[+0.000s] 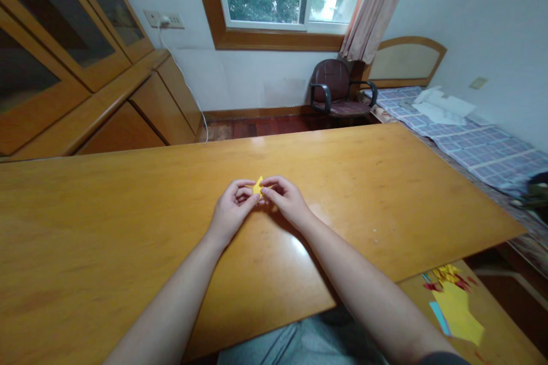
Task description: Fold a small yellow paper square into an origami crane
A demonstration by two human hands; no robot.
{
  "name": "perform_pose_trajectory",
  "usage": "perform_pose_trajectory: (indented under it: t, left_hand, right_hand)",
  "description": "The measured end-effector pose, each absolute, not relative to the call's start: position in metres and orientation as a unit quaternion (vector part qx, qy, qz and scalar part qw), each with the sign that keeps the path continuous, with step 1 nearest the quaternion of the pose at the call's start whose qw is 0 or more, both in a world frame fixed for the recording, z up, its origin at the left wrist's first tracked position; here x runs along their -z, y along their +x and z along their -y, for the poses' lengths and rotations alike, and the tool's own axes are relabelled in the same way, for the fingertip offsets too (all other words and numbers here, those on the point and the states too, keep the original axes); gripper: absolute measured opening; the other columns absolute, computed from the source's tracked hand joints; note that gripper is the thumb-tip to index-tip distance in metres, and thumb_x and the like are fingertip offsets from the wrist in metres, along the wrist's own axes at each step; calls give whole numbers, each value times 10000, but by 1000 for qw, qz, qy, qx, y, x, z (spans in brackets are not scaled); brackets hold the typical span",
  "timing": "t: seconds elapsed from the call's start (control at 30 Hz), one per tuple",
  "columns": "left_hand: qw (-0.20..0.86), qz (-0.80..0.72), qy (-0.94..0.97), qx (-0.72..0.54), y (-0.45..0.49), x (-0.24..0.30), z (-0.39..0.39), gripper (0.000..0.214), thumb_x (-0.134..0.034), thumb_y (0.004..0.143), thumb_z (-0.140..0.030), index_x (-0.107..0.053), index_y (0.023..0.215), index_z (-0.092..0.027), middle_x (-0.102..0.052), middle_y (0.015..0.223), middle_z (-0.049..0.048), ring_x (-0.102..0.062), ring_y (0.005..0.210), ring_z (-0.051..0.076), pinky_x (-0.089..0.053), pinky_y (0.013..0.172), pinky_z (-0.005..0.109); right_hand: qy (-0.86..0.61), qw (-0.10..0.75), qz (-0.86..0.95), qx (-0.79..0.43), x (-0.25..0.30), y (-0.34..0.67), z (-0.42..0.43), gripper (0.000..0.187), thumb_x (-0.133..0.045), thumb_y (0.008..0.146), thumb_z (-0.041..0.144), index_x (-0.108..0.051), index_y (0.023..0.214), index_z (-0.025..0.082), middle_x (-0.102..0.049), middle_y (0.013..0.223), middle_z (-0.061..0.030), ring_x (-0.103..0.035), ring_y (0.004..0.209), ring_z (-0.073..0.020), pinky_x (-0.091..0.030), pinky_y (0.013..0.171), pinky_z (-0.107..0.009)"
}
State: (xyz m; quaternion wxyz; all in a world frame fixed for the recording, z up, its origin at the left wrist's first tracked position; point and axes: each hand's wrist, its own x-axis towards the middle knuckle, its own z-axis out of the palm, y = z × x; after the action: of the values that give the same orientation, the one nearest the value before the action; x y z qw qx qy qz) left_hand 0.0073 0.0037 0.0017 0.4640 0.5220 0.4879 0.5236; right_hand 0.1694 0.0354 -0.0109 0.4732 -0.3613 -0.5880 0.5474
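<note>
A small folded piece of yellow paper (258,186) is held just above the wooden table (128,211), near its middle. My left hand (231,208) pinches it from the left with fingers curled. My right hand (286,198) pinches it from the right, fingertips meeting the left hand's. Most of the paper is hidden between the fingers.
A lower wooden surface at the bottom right carries yellow and blue paper sheets (458,311) and small folded paper pieces (447,276). Wooden cabinets (85,85) line the left wall. A dark chair (338,88) stands under the window. A bed (471,137) runs along the right.
</note>
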Motion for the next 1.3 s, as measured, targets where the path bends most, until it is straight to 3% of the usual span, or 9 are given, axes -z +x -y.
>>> perform_pose_trajectory:
  t: [0.37, 0.77, 1.3]
  left_hand:
    - [429, -485, 567, -510, 5, 9, -5, 309, -701, 809, -300, -562, 1063, -192, -698, 791, -2, -694, 785, 161, -526, 782, 281]
    - [454, -490, 539, -513, 9, 1, -5, 352, -712, 780, -306, -540, 1065, -192, -633, 683, -55, -690, 698, 150, -536, 739, 280]
    - [473, -487, 525, -514, 10, 3, -6, 400, -719, 767, -295, -528, 1101, -185, -636, 697, -51, -684, 715, 149, -529, 771, 291]
  right_hand:
    - [-372, 480, 576, -547, 11, 168, -36, 182, -685, 791, 329, -645, 916, 202, -636, 707, 16, -573, 618, -125, -453, 591, -246]
    - [-375, 491, 584, -526, 10, 167, -36, 168, -671, 793, 313, -643, 902, 187, -638, 780, 7, -530, 597, -100, -413, 565, -228]
    - [-391, 492, 559, -542, 12, 165, -37, 207, -675, 773, 349, -612, 893, 192, -614, 749, 18, -520, 570, -104, -412, 545, -233]
